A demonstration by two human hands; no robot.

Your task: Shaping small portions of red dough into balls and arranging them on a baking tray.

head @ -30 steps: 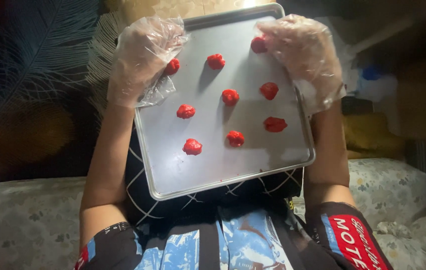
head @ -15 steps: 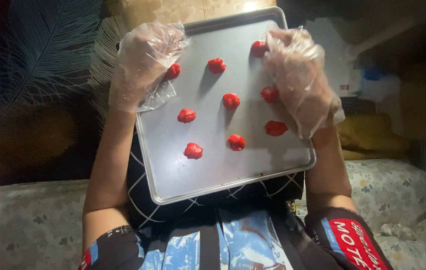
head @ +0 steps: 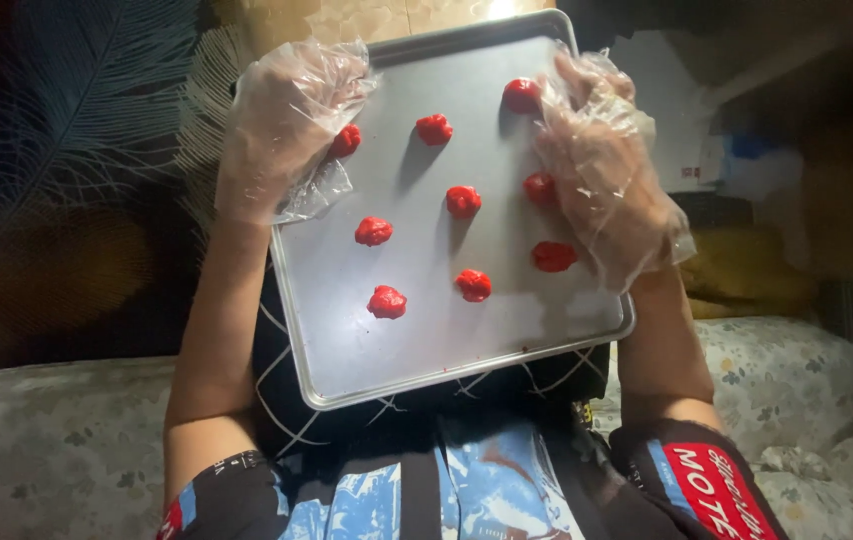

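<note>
1. Left hand [head: 287,130], gloved, clasps the tray's [head: 507,330] left edge; right hand [head: 602,170], fingers spread, rests flat on its right side.
2. The tray, over the lap, looks stiff, light; grip the rims.
3. Soft red dough blobs [head: 463,200] would smear.

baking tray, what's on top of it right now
Nine small red blobs show on the grey baking tray, spaced in rough rows. The gloved right hand lies over its right side and the gloved left hand covers its upper left edge; anything beneath them is hidden.
</note>
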